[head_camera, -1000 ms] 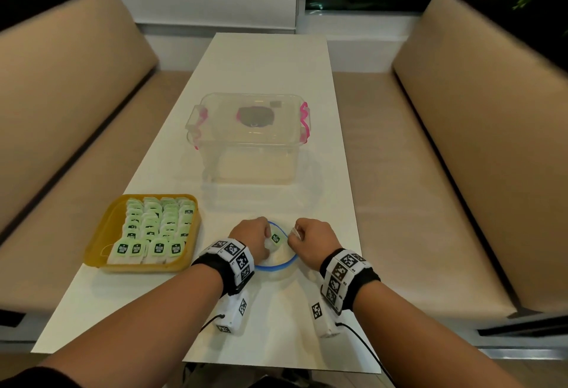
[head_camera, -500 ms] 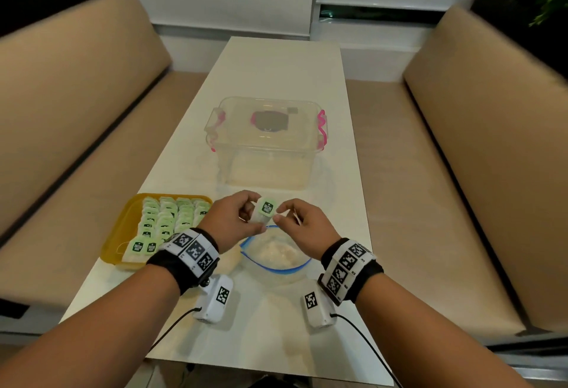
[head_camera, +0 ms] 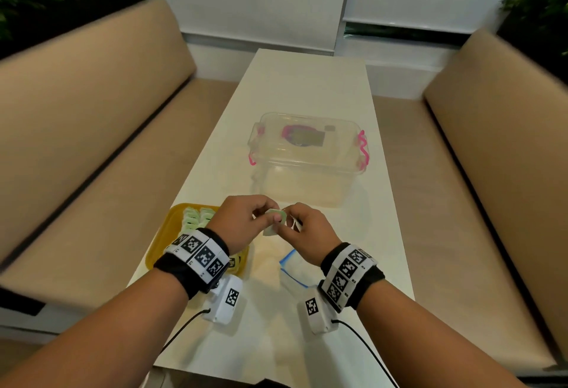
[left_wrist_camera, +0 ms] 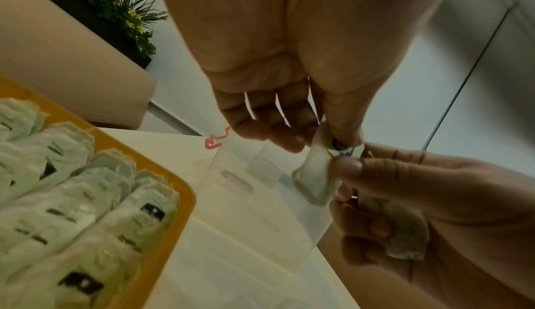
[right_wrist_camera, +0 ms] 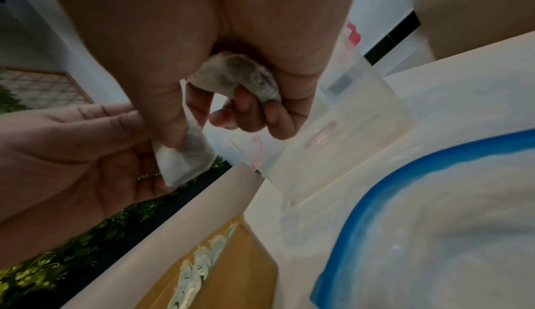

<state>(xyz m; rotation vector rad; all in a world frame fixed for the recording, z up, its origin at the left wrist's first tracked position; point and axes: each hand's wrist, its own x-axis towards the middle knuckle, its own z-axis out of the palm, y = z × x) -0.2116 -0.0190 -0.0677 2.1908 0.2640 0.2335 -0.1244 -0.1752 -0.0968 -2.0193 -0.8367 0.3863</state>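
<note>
A small white tea bag [head_camera: 274, 218] with a green label hangs above the table, pinched from both sides. My left hand [head_camera: 242, 221] holds its top between thumb and forefinger. My right hand [head_camera: 307, 234] pinches the same tea bag [left_wrist_camera: 315, 176] by thumb and forefinger. A second tea bag [right_wrist_camera: 240, 78] is tucked under my right hand's curled lower fingers; the left wrist view also shows this second tea bag [left_wrist_camera: 405, 233]. Below my right wrist lies a blue-rimmed translucent dish [head_camera: 289, 264], half hidden.
A yellow tray [head_camera: 163, 234] holding rows of several green-labelled tea bags [head_camera: 196, 215] sits at the left, partly under my left wrist. A clear lidded plastic box [head_camera: 307, 172] with pink latches stands just beyond my hands. Beige benches flank the narrow white table [head_camera: 307, 86].
Both hands rose from the blue-rimmed dish, lifting the tea bag between them and carrying it slightly left. The bag now shows its edge rather than its label.
</note>
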